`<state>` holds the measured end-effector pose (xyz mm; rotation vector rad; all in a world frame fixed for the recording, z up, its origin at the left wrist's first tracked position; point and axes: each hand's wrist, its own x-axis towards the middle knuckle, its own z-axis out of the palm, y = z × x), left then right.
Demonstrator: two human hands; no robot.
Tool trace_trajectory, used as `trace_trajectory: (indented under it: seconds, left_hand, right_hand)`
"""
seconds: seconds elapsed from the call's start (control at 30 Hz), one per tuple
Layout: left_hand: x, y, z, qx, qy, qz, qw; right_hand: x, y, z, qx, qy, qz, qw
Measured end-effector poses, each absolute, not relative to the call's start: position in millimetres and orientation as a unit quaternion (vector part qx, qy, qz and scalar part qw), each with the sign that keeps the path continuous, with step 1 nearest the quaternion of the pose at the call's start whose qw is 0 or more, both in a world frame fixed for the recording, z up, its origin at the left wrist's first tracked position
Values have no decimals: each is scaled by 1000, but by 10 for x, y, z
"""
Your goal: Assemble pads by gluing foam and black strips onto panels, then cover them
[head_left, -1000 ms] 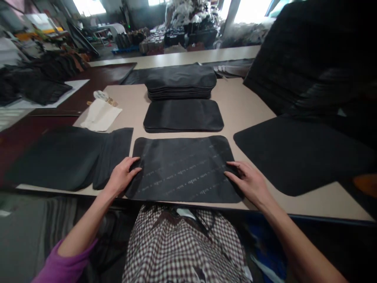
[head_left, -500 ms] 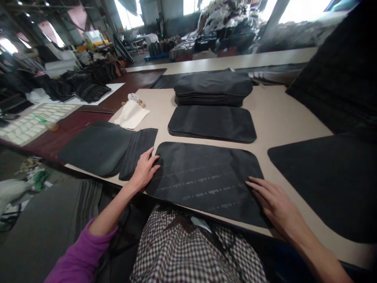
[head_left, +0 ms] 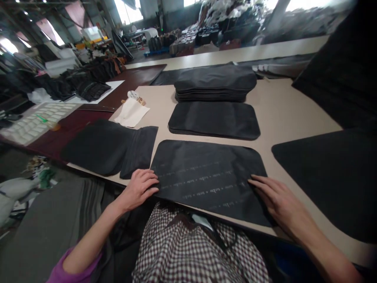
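Note:
A black, round-cornered sheet (head_left: 203,173) with rows of pale printed lettering lies flat at the table's front edge. My left hand (head_left: 140,185) rests on its left edge near the front corner, fingers laid out and slightly apart. Across from it, my right hand (head_left: 275,196) lies along the right edge, fingers extended over the sheet. Neither hand is closed round anything. Just beyond lies a low stack of similar black pieces (head_left: 215,120), and behind that a thicker stack (head_left: 215,84).
Left of the sheet are overlapping black pieces (head_left: 97,147) and narrower black strips (head_left: 140,151). A white cloth (head_left: 132,113) lies farther back. At right, a large black piece (head_left: 330,177) covers part of the beige tabletop (head_left: 282,114). Grey sheets (head_left: 53,224) hang or lie below, at left.
My left hand has slid down the sheet's left edge toward the front corner. My right hand stays at the right edge. The view has shifted slightly.

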<state>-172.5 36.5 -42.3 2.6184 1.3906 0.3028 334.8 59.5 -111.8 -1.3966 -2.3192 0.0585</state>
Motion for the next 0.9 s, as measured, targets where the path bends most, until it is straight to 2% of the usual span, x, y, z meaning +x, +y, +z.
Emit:
trace_trajectory:
  seconds: [0.43, 0.6, 0.77, 0.9]
  left_hand:
    - [-1822, -39, -674, 859, 489, 150, -1]
    - [-1829, 6, -566, 838, 515, 168, 59]
    - [-1600, 291, -405, 788, 556, 235, 121]
    - [-1286, 849, -541, 814, 528, 215, 111]
  right_hand:
    - [3362, 572, -1148, -512, -830, 33, 220]
    - [3355, 533, -1016, -527, -804, 63, 268]
    - [3197, 554, -850, -613, -716, -18, 333]
    - [2733, 545, -713, -566, -777, 1, 276]
